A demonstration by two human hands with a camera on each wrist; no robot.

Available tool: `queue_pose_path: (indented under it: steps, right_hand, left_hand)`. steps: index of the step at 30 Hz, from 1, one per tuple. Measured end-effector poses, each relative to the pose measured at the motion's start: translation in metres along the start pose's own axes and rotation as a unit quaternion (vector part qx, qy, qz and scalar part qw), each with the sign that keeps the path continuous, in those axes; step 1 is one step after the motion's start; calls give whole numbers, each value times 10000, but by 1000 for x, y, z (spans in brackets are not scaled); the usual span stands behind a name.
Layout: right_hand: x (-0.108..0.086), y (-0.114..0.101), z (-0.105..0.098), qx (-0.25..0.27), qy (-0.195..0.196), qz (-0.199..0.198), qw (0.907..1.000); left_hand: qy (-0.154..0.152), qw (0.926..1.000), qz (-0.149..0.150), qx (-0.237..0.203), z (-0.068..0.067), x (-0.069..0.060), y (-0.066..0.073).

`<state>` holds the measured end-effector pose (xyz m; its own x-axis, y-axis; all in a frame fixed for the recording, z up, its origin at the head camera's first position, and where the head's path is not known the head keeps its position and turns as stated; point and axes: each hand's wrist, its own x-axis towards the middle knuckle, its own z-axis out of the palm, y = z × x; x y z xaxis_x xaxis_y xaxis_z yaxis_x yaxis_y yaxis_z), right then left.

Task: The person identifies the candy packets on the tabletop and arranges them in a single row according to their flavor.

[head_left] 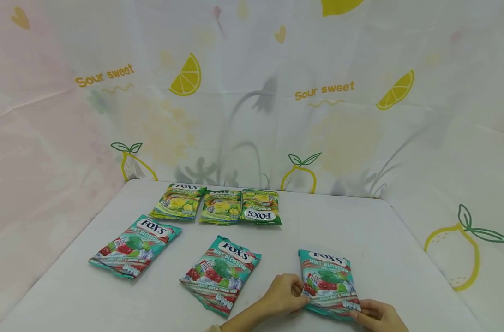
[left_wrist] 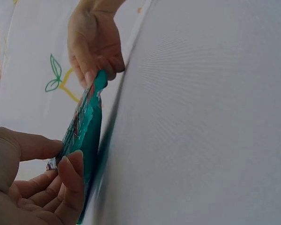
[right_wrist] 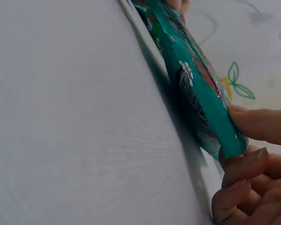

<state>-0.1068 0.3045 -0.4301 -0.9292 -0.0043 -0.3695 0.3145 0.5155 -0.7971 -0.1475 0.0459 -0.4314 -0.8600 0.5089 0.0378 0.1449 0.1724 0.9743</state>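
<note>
We hold the rightmost Mint Blossom bag (head_left: 328, 282) at the near right of the surface (head_left: 152, 306), our left hand (head_left: 283, 294) pinching its left edge and our right hand (head_left: 378, 316) pinching its near right corner. It looks slick, so a loose pinch on either side could let it slip askew. Shifting it too far left could nudge the middle Mint Blossom bag (head_left: 222, 275), lying left of our hands.

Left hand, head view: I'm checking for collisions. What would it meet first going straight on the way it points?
The Mint Blossom bag that the left hand pinches comes first; beyond it, probably the right hand, though depth is unclear.
</note>
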Motion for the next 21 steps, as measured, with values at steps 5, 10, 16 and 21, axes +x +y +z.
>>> queue_pose_path:
  steps: [5,10,16,21]
  right_hand:
    - [-3,1,-3,393,-450,-515,9969]
    - [-8,-3,-3,579,-563,-872,9929]
    - [-12,-7,-2,491,-480,-1001,9926]
    - [-14,-9,-1,472,-435,-1025,9927]
  left_hand:
    - [-89,9990,222,366,-4,0,4]
    - [-70,9969,388,674,-6,-2,7]
    - [-70,9949,527,863,-7,-4,10]
    - [-60,9939,534,963,-7,-6,12]
